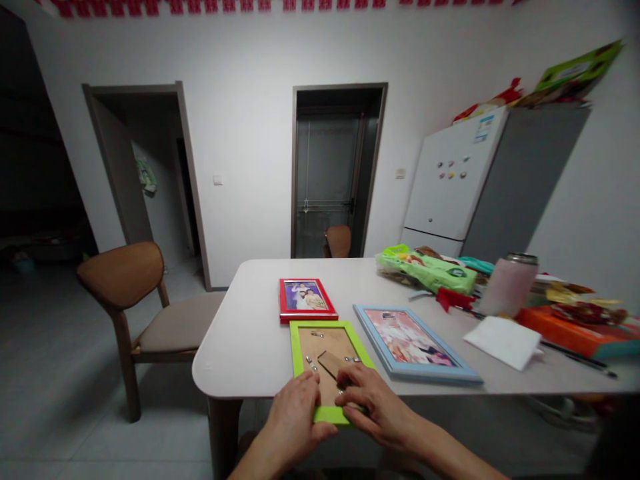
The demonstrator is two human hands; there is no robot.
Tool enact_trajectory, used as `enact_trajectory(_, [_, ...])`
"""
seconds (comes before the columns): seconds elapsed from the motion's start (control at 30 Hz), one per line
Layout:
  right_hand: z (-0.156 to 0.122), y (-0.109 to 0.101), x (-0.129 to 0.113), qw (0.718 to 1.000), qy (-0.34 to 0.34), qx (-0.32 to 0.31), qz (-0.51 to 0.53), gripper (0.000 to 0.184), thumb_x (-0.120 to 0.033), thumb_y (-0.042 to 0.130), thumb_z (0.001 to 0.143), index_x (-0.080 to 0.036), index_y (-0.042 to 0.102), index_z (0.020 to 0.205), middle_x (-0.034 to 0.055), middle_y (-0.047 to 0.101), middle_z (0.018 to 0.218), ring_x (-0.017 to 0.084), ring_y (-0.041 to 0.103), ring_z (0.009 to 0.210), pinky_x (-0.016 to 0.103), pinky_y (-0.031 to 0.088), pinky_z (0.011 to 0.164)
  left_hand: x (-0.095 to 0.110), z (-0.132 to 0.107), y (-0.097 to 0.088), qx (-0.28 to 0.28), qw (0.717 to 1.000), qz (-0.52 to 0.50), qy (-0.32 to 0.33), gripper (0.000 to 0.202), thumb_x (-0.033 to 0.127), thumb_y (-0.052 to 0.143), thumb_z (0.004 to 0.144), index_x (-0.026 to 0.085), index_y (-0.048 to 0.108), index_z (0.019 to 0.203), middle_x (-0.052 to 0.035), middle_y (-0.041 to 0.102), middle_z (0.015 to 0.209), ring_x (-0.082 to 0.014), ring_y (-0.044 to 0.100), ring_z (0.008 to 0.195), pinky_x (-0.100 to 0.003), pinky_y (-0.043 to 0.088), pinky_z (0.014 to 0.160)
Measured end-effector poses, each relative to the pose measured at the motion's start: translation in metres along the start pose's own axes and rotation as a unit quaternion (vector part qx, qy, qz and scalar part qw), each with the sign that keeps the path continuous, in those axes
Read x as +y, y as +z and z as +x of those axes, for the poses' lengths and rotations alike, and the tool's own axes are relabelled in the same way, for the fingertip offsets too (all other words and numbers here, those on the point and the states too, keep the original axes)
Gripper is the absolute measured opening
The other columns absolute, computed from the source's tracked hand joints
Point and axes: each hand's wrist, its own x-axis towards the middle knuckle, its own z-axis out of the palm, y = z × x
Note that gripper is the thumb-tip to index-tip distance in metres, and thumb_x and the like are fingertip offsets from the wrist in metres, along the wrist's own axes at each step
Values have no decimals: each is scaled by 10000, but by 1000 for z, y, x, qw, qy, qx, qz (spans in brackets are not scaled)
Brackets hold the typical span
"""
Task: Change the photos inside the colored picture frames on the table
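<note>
A green picture frame (pixel 296 348) lies back side up at the near edge of the table, its brown backing board (pixel 327 340) showing with small metal clips and a stand flap. My left hand (pixel 295 410) grips the frame's lower left side, thumb at the bottom edge. With bent fingers, my right hand (pixel 367 400) works at the lower right of the backing, close to a metal clip; the fingertips partly hide what they touch. Beyond it sits a red picture frame (pixel 309 301) with a photo. To the right lies a light blue picture frame (pixel 415 343), photo up.
On the table's right side are a green wipes pack (pixel 430 267), a pink bottle (pixel 510 285), a white napkin (pixel 504 341) and an orange box (pixel 560 330). A brown chair (pixel 150 320) stands left of the white table (pixel 240 333); a fridge (pixel 455 173) is behind.
</note>
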Motion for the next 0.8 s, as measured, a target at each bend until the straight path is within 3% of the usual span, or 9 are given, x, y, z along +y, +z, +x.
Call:
enact_trajectory(0.13, [4, 1, -1, 1000, 15, 7, 10, 202, -249, 438, 740, -244, 636, 781, 36, 545, 892, 168, 460, 874, 307, 335, 784, -4, -1, 3, 17, 1000, -7, 7, 471, 331, 683, 583, 181, 519, 998, -63, 425, 1246, -194, 356, 1148, -289, 269, 971])
enact_trajectory(0.3, [36, 11, 1, 997, 65, 27, 21, 278, -258, 370, 786, -195, 595, 936, 61, 568, 866, 167, 475, 837, 288, 341, 758, -5, -3, 3, 27, 999, -16, 17, 470, 321, 695, 571, 181, 528, 987, -47, 473, 1193, -193, 401, 1099, -273, 293, 950])
enact_trajectory(0.4, [56, 20, 1, 997, 70, 14, -19, 262, -211, 371, 774, -183, 629, 812, 57, 569, 828, 163, 468, 817, 274, 331, 730, -4, -4, 1, 34, 999, -21, 17, 569, 314, 696, 575, 185, 469, 1080, -39, 501, 1146, -192, 435, 1049, -265, 319, 920])
enact_trajectory(0.5, [64, 26, 0, 998, 49, -5, -38, 235, -186, 407, 743, -186, 638, 697, 45, 573, 795, 164, 457, 822, 267, 314, 723, -5, -4, 1, 36, 999, -31, 25, 583, 308, 707, 566, 199, 458, 1081, -26, 506, 1123, -190, 444, 1019, -256, 332, 893])
enact_trajectory(0.67, [63, 34, 0, 1000, 17, 7, -19, 233, -158, 402, 738, -188, 632, 738, 45, 582, 822, 165, 448, 829, 277, 304, 728, -6, -3, 0, 42, 997, -47, 35, 383, 267, 724, 543, 202, 519, 860, 11, 546, 990, -169, 482, 905, -239, 371, 799])
enact_trajectory(0.8, [63, 36, 0, 1000, -10, 8, -7, 225, -162, 400, 746, -175, 620, 697, 49, 579, 783, 164, 449, 807, 283, 300, 724, -7, -3, -1, 48, 996, -62, 43, 486, 255, 739, 526, 195, 495, 942, -9, 528, 1046, -179, 464, 948, -247, 352, 835])
